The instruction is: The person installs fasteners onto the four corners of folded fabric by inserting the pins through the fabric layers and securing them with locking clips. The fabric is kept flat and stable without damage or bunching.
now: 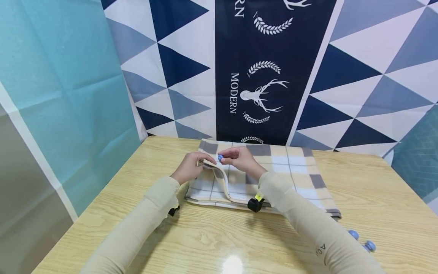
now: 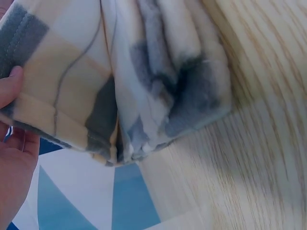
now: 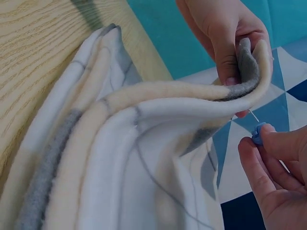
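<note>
Bright, even light is filling the head view, apparently falling from above: white glare is washing out the table (image 1: 202,236) at six o'clock, and the left sleeve (image 1: 137,220) and right sleeve (image 1: 311,217) are casting soft shadows at seven and five. In the left wrist view, the plaid fleece blanket (image 2: 134,96) is blurring, its folds softening at one o'clock. The right wrist view is looking dimmer, a shadow darkening the wood at eleven.
</note>
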{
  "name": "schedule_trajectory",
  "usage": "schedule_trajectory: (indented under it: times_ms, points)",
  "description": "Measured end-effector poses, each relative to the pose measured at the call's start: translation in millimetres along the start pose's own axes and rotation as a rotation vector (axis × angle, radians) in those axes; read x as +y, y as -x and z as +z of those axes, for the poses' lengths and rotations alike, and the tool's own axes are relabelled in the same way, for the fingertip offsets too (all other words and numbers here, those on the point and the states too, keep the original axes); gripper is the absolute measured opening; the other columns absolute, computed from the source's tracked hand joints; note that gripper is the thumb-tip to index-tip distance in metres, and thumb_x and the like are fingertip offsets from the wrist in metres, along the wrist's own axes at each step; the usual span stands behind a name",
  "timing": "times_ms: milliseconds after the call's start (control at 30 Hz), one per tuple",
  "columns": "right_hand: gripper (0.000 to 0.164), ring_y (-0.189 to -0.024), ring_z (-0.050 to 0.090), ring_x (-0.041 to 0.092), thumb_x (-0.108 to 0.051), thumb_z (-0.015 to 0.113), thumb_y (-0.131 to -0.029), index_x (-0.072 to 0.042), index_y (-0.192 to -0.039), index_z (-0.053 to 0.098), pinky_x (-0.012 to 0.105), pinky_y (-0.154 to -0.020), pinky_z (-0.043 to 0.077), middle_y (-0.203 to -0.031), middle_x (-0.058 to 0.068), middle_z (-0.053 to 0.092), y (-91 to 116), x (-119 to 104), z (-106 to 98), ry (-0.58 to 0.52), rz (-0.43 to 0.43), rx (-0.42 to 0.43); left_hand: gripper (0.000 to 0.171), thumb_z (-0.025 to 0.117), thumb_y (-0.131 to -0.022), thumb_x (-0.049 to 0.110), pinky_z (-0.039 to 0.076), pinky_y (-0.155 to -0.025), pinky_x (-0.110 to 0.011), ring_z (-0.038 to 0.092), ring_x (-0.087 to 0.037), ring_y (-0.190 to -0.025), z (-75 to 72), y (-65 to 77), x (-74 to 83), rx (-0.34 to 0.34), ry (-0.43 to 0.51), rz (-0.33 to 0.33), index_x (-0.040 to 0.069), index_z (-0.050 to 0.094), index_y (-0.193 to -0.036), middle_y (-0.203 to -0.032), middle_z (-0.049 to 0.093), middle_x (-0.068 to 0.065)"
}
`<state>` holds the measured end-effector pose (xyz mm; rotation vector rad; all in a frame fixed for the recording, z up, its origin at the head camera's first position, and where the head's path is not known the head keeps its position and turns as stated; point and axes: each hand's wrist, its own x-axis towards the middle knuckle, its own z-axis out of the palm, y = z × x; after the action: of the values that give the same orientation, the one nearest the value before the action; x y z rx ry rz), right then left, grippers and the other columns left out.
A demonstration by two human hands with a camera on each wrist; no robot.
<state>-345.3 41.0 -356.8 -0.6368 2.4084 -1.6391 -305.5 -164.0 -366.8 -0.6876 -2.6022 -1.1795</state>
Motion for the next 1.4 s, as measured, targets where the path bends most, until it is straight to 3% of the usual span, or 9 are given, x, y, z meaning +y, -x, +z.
schedule_trajectory:
  times_ms: [667,1400]
  points:
    - [0.03,-0.077,0.066,-0.001,-0.005,0.069,-0.086,0.003,-0.115,0.067,0.022,-0.082,0.057,-0.109,0.021,0.071,0.4,5.9,1.4,0.033,-0.003,0.003,0.04,0.054,-0.078,-0.019,0.052,-0.096,-0.041,0.065,-0.025,-0.108,3.2,2.2,-1.5,0.0,-0.014,-0.007,0.01,0.074,-0.096,-0.105,0.074,-0.008]
    - [0.028,-0.079,0.07,0.003,0.0,0.063,-0.089,0.008,-0.116,0.065,0.027,-0.084,0.058,-0.108,0.024,0.07,0.2,7.1,2.8,-0.016,0.004,-0.007,0.039,0.054,-0.079,-0.018,0.052,-0.094,-0.041,0.065,-0.024,-0.107,3.6,1.2,-3.3,0.013,-0.023,0.004,0.01,0.075,-0.096,-0.105,0.074,-0.007]
